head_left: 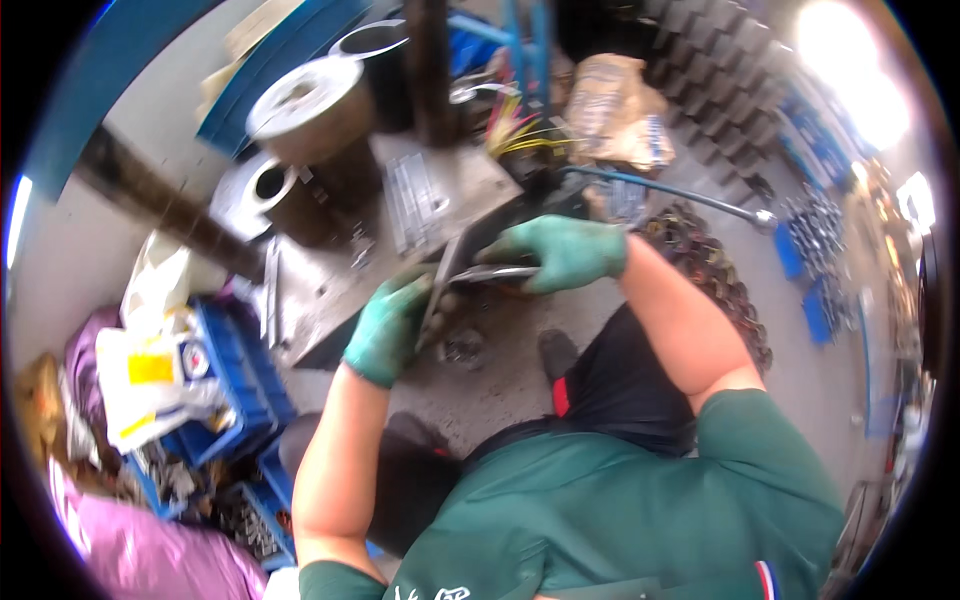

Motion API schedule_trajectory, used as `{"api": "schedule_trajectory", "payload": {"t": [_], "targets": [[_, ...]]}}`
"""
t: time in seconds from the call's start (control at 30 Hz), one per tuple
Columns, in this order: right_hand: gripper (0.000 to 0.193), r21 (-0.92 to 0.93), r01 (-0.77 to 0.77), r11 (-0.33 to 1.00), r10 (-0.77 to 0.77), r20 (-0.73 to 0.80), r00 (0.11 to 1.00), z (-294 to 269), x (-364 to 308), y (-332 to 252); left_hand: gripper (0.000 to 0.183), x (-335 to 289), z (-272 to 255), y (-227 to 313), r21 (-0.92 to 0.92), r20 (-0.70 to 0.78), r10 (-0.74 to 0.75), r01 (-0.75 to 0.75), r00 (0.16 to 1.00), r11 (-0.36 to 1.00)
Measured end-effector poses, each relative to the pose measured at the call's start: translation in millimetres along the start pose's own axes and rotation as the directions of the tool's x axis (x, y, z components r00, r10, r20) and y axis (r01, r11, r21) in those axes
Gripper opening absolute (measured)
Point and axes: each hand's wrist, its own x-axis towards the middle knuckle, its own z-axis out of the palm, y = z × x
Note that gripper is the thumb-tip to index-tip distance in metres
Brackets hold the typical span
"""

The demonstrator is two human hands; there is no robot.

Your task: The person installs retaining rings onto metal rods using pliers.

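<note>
From the head camera, both hands wear green knitted gloves with a rough, fuzzy weave. The left hand [388,325] is curled around the lower edge of a flat, dark metal plate [447,280], thin and straight-edged, which stands tilted with its top leaning toward one o'clock. The right hand [560,252] comes in from three o'clock with the wrist bent, fingers pressed together over a narrow, shiny metal strip [495,272] that lies across the plate's face and touches it. Both forearms are bare, elbows spread wide, rising from a green shirt at the lower edge.

The plate sits at the near edge of a grey steel table [330,290], scuffed and dusty. At eleven o'clock on the table stands a round metal drum [310,115] with a pale flat lid. A blue crate [235,370] of small parts sits at nine o'clock on the floor, beside crumpled white plastic bags [150,370]. A heap of dark rusty rings [715,280] lies at three o'clock, near a blue hose [650,187].
</note>
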Motion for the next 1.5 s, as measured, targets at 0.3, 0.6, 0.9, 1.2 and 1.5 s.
{"api": "schedule_trajectory", "payload": {"t": [0.3, 0.6, 0.9, 1.2, 1.5], "targets": [[0.055, 0.436, -0.114, 0.892, 0.001, 0.251, 0.968, 16, 31, 23, 0.036, 12, -47, -14, 0.08, -0.157, 0.199, -0.188, 0.967, 0.979], [0.035, 0.404, -0.115, 0.908, 0.268, -0.348, 0.898, -20, 21, 30, 0.038, 30, -66, -18, 0.467, -0.147, 0.416, -0.308, 0.897, 0.829], [0.029, 0.006, -0.172, 0.985, 0.126, -0.707, 0.696, -17, 72, 112, 0.067, 53, -82, -57, 0.798, -0.005, 0.355, -0.21, 0.935, 0.565], [0.032, 0.029, -0.339, 0.94, 0.285, -0.61, 0.739, -30, 76, 105, 0.057, 42, 1, -91, 0.781, 0.384, 0.428, -0.535, 0.818, 0.322], [0.035, -0.031, -0.232, 0.972, 0.184, -0.511, 0.84, -30, 88, 113, 0.042, 46, -30, -100, 0.554, 0.831, 0.195, -0.739, 0.521, -0.383]]}}
